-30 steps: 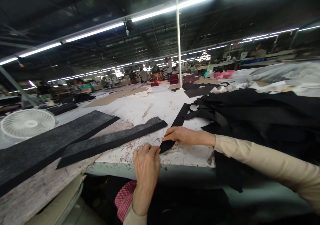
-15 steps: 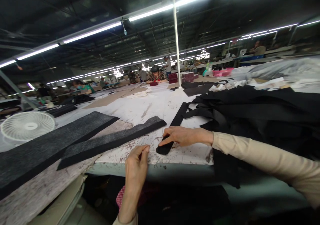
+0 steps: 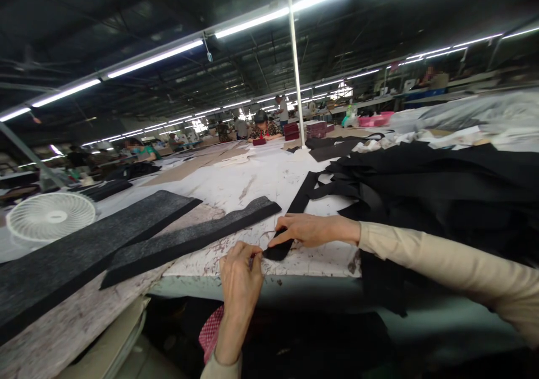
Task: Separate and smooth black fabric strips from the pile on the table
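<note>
My right hand [image 3: 309,228] lies flat with fingers stretched out, pressing the near end of a long black fabric strip [image 3: 300,202] onto the white worktable [image 3: 252,185]. My left hand [image 3: 240,272] sits at the table's front edge with its fingers pinched together at the tip of that strip; something thin may be in the pinch, but I cannot make it out. The strip runs away from me toward a large pile of black fabric [image 3: 429,188] on the right.
Two long dark grey felt pieces [image 3: 189,236] [image 3: 84,241] lie on the left of the table. A white fan [image 3: 50,216] sits at far left. A white pole [image 3: 297,76] rises mid-table. Other people work at far tables. A red checked cloth [image 3: 210,331] hangs below the table edge.
My left hand left the strip's tip, drew back toward the left, then returned to it with fingers pinched. My right hand stayed pressing the strip.
</note>
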`<state>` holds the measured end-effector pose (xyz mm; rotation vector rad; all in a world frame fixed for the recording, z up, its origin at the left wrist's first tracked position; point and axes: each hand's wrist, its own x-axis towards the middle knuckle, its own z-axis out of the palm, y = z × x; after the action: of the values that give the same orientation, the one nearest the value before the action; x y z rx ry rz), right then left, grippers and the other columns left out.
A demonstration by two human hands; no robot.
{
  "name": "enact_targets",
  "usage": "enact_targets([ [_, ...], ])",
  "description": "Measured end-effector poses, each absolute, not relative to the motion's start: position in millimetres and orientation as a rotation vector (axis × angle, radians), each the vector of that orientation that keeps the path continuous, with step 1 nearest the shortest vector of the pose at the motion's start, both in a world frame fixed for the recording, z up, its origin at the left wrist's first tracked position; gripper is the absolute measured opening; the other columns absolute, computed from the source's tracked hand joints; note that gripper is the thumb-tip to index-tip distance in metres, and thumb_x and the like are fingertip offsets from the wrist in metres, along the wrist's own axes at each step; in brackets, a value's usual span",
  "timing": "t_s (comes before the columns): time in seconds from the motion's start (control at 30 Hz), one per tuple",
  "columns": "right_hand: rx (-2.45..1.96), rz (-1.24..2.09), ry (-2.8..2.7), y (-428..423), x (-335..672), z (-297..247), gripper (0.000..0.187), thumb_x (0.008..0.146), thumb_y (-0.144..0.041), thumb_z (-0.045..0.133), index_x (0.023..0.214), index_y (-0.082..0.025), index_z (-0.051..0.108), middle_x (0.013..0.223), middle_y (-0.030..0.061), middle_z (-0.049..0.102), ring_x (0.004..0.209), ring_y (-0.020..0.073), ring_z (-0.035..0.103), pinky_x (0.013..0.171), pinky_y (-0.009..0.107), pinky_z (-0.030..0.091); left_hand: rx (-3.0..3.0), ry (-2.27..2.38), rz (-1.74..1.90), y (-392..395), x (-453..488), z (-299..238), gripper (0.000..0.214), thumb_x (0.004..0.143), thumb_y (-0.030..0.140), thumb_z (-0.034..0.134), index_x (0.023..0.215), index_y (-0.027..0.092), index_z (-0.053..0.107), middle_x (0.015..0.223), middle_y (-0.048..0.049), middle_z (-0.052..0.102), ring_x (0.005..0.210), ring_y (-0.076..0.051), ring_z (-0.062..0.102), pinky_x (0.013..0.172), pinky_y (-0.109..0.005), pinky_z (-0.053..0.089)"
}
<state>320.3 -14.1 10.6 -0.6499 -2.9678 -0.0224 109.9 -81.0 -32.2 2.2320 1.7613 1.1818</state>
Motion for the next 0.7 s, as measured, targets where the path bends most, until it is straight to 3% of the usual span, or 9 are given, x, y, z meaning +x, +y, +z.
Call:
enact_targets([
  [0.27, -0.643, -0.041, -2.97, -14.8, 320.1, 11.2, 0.07, 0.071, 0.009, 0.045, 0.132, -0.023, 0.054, 0.107, 0.0102, 0.052, 0.101, 0.0201, 0.049, 0.089, 0.032, 0.042, 2.319, 1.759, 1.147, -75.9, 108.7, -34.0, 0.012, 0.081, 0.023, 0.051, 0.077, 0.021, 0.062, 0.081, -0.0023, 0.064, 0.08, -0.021, 0.058, 0.073, -0.035, 0.037],
  [0.4, -0.647, -0.054, -2.982, -15.3, 320.0, 12.1, 0.071, 0.071, 0.01, 0.043, 0.132, -0.023, 0.053, 0.105, 0.0101, 0.052, 0.099, 0.02, 0.049, 0.088, 0.032, 0.042, 2.411, 1.81, 1.033, -76.3, 106.6, -33.1, 0.019, 0.083, 0.016, 0.046, 0.074, 0.021, 0.062, 0.083, -0.0019, 0.064, 0.084, -0.021, 0.058, 0.076, -0.037, 0.033],
  [0.7, -0.633, -0.026, -2.98, -16.1, 320.1, 11.9, 0.069, 0.072, 0.009, 0.045, 0.132, -0.023, 0.053, 0.106, 0.0105, 0.051, 0.099, 0.0201, 0.049, 0.087, 0.032, 0.042, 2.334, 1.707, 1.079, -74.0, 98.1, -31.8, 0.014, 0.083, 0.022, 0.048, 0.076, 0.021, 0.061, 0.08, -0.0019, 0.063, 0.079, -0.019, 0.058, 0.072, -0.034, 0.037],
])
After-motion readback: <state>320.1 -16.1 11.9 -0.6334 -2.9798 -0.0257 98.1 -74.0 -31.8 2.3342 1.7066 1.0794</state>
